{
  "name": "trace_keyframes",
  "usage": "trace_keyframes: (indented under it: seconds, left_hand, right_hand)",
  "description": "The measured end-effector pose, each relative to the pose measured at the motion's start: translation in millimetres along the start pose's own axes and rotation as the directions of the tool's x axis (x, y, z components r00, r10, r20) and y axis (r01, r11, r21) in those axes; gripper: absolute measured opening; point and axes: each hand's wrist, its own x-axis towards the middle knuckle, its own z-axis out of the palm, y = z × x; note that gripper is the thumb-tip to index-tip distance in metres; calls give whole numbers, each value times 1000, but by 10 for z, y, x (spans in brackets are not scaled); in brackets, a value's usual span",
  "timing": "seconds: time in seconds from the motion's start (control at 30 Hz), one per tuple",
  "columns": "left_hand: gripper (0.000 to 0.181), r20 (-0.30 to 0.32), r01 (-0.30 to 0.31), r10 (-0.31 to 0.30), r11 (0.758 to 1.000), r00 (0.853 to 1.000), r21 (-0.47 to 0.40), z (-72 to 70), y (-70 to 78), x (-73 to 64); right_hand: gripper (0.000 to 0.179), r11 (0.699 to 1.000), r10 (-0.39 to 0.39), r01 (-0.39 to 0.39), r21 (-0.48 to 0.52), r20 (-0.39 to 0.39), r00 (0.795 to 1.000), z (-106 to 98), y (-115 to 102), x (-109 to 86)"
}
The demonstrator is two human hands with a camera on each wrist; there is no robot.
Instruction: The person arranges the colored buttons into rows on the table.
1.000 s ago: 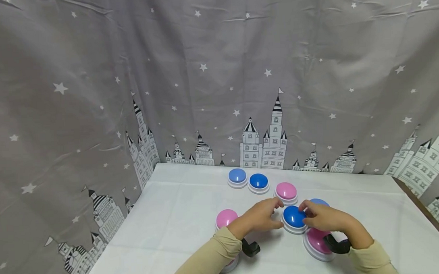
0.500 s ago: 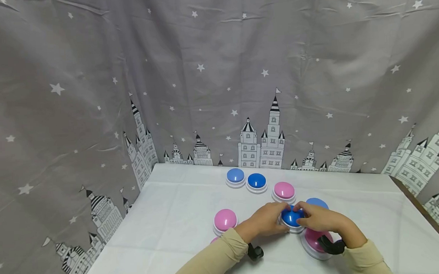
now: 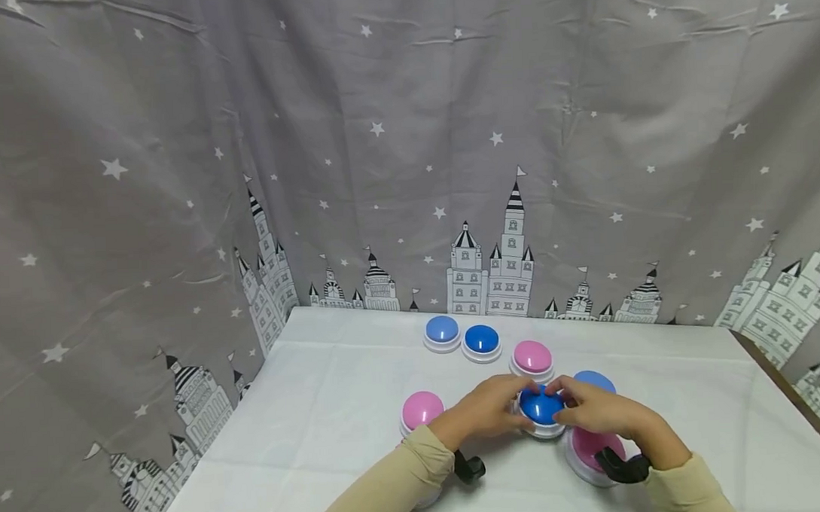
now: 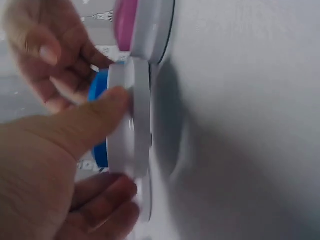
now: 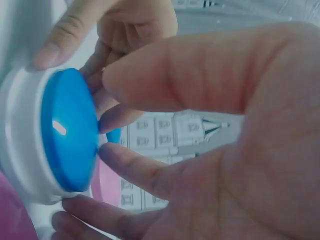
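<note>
Lower frame, right of centre: a left hand (image 3: 488, 408) grips the nearer dark blue button (image 3: 541, 407) by its white base, thumb against fingers. The right hand (image 3: 600, 412) curves loosely at the dome's edge — thumb seemingly clear. Likely step: securing the button; next calls for keeping it level.

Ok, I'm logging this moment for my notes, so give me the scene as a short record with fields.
Left hand: grips dark blue button by its white base
Right hand: at the same button, thumb off it
Behind right hand: light blue button, partly hidden
Near right wrist: deep pink button
Near left wrist: pink button
Farther back: three more buttons, light blue, dark blue, pink
Backdrop: gray curtain, stars and castles
</note>
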Motion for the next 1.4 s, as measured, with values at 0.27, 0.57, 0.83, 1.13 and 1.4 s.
trace_keyframes:
  seconds: [0.27,0.57,0.83,1.13,1.4]
  left_hand:
    - [48,22,-3,7,979,1000,-206,-262,-89,-377]
    - [50,90,-5,21,984,996,-180,-503,-78,-847]
    - [58,143,71,-49,986,988,-151,-540,-58,-1141]
    - [63,148,48,-26,988,989,-146,-488,-52,-1250]
    - [63,155,-8,20,997,988,-79,-440,-34,-1260]
  right_hand:
    - [46,974,-203,200,105,22,979,225,-76,-108]
    - [52,927,-357,349,138,34,934,591,-115,-187]
    - [52,922,-376,361,138,111,920,816,-155,-178]
    - [48,912,-410,400,92,170,896,904,-166,-206]
    - [45,883,-469,456,108,187,863,891,-163,-216]
